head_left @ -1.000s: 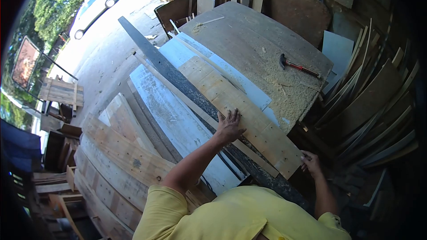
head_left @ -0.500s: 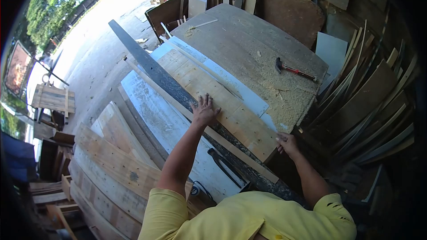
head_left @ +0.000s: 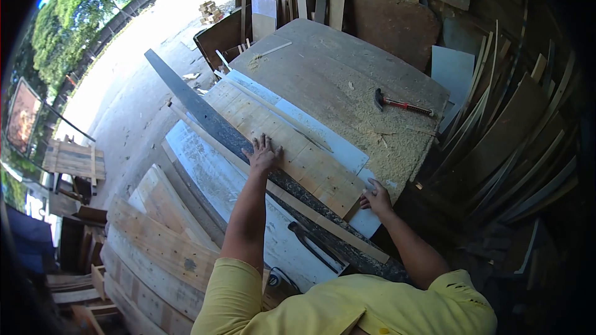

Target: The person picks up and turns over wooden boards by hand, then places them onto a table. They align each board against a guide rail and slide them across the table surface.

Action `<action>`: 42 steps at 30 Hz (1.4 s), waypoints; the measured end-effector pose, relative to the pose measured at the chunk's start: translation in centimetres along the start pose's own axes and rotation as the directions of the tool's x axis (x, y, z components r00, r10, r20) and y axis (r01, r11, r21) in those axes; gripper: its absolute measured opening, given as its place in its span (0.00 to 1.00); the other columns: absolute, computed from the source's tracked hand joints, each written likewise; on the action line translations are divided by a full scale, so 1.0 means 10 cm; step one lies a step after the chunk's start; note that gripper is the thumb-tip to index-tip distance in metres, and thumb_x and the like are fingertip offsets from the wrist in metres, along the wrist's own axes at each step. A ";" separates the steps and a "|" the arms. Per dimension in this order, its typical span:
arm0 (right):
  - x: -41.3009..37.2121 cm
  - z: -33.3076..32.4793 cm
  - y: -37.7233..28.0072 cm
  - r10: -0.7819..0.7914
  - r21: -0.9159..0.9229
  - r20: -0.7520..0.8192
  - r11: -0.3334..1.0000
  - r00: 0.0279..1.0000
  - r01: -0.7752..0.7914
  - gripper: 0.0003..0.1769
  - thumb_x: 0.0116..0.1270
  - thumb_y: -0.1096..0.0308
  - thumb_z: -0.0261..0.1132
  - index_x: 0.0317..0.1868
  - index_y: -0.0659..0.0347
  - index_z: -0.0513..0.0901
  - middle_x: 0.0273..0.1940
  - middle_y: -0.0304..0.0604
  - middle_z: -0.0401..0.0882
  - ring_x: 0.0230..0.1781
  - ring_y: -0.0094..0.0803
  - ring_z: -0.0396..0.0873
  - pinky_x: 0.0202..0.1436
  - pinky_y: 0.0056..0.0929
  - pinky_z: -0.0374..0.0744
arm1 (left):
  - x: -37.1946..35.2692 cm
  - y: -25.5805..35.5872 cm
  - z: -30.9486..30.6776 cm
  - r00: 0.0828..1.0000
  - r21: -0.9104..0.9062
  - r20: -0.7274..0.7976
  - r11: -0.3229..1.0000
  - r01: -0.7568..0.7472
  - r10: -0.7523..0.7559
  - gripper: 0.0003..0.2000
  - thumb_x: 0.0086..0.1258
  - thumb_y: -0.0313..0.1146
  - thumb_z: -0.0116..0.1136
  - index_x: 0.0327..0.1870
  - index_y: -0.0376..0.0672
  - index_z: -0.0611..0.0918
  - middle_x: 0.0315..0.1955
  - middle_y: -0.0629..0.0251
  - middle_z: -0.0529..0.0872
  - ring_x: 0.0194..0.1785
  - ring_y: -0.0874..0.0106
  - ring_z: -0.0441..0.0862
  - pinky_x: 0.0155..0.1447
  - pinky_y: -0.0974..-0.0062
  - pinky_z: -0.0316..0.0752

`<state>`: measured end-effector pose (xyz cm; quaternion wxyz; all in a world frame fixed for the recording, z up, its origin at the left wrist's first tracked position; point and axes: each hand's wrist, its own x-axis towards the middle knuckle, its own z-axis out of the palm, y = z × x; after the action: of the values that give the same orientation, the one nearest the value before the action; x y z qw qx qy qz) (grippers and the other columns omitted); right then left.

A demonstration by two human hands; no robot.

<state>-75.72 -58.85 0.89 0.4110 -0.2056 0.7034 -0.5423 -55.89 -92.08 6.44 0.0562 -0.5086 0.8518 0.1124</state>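
A long light-brown wooden panel [head_left: 298, 149] made of joined planks lies on a white-and-blue sheet [head_left: 367, 218] at the table's near side. My left hand [head_left: 264, 156] rests on the panel's left edge, fingers spread, beside a long dark board [head_left: 214, 121]. Just off the panel's near end is my right hand [head_left: 376, 198], thumb apart from loosely bent fingers, with nothing visible in it. A narrow wooden strip [head_left: 310, 214] runs along the dark board. Nearby lies a hand saw with a black frame [head_left: 310, 242].
A hammer [head_left: 403, 104] with a red and black handle lies among sawdust on the wooden tabletop [head_left: 316, 49]. Several wooden panels [head_left: 164, 242] are stacked at left. Thin boards and offcuts [head_left: 515, 130] lean at right. Open paved ground lies beyond at upper left.
The wooden panel has slid away from me, baring more of the sheet under its near end. Both hands have shifted away and left, and my right hand has come off the panel's end.
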 end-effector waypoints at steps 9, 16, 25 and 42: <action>-0.51 0.31 0.02 0.068 -0.037 0.160 0.997 0.985 -0.063 0.08 0.65 0.71 0.64 0.37 0.67 0.75 0.30 0.39 0.77 0.24 0.23 0.75 0.28 0.26 0.73 | -0.51 0.54 0.29 0.999 -0.029 -0.032 0.999 -0.031 0.030 0.38 0.76 0.60 0.33 0.77 0.40 0.52 0.79 0.61 0.45 0.81 0.58 0.39 0.74 0.33 0.32; -0.29 0.55 -0.15 0.026 -0.076 0.219 0.997 0.975 -0.010 0.11 0.61 0.68 0.67 0.37 0.66 0.76 0.32 0.40 0.78 0.29 0.23 0.76 0.33 0.26 0.75 | -0.25 0.29 0.25 0.997 -0.057 -0.080 0.998 -0.002 -0.002 0.38 0.75 0.61 0.34 0.77 0.44 0.52 0.79 0.65 0.45 0.81 0.61 0.39 0.74 0.32 0.32; 0.28 1.19 -0.53 0.052 -0.093 0.272 0.995 0.961 -0.027 0.12 0.58 0.67 0.70 0.37 0.67 0.79 0.32 0.42 0.80 0.32 0.26 0.78 0.37 0.27 0.76 | 0.43 -0.20 -0.01 0.994 -0.037 -0.074 0.997 0.072 -0.075 0.36 0.75 0.58 0.35 0.78 0.47 0.52 0.79 0.67 0.45 0.81 0.63 0.38 0.74 0.32 0.30; 1.34 2.36 -1.10 0.087 -0.115 0.377 0.992 0.922 -0.047 0.19 0.57 0.58 0.72 0.37 0.66 0.80 0.33 0.42 0.81 0.29 0.27 0.77 0.33 0.27 0.76 | 1.63 -1.03 -0.37 0.971 -0.061 -0.145 0.982 0.181 -0.188 0.37 0.75 0.60 0.32 0.77 0.45 0.53 0.79 0.69 0.45 0.81 0.62 0.39 0.73 0.30 0.26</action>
<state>-66.26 -86.34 4.67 0.5469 -0.3038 0.6439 -0.4404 -54.48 -111.65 5.22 -0.0097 -0.5939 0.7996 0.0883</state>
